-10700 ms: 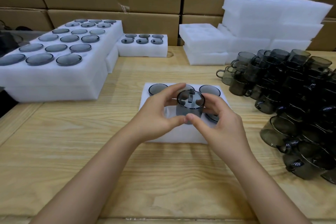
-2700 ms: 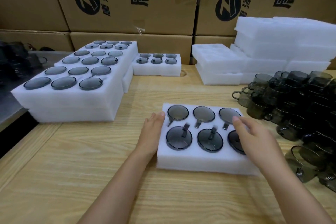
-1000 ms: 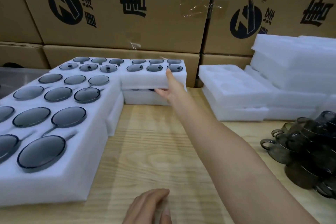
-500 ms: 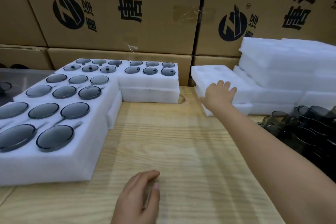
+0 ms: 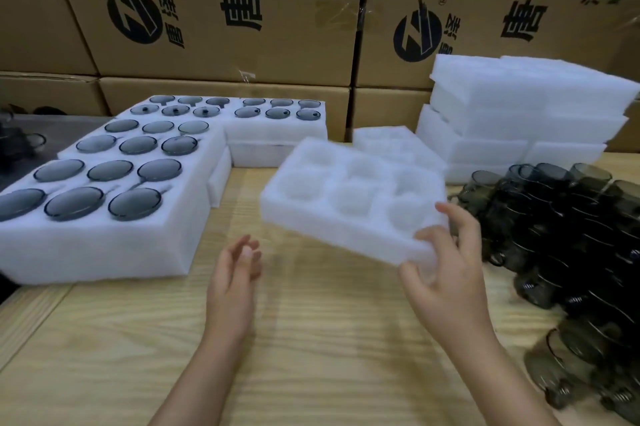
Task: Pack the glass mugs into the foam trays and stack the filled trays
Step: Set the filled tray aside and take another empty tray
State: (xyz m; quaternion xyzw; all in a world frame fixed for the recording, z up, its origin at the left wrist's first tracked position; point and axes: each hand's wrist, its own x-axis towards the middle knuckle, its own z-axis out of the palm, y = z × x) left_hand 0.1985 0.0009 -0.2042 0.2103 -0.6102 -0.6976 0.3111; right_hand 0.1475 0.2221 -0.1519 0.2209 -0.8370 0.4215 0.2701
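An empty white foam tray (image 5: 346,207) with several round pockets hangs tilted above the middle of the wooden table (image 5: 311,339). My right hand (image 5: 446,273) grips its near right corner. My left hand (image 5: 232,283) is open just below the tray's near left edge, not touching it. Filled trays of smoky glass mugs (image 5: 114,197) are stacked at the left, and another filled stack (image 5: 277,121) stands at the back. A heap of loose dark glass mugs (image 5: 568,238) lies at the right.
More empty foam trays (image 5: 519,114) are piled at the back right, with one low stack (image 5: 394,145) just behind the held tray. Cardboard boxes (image 5: 225,10) wall off the back. The table's left edge drops off beside the filled trays.
My right hand has taken an empty tray off the back pile and pulled it toward me over the table's middle. My left hand has lifted off the table and opened.
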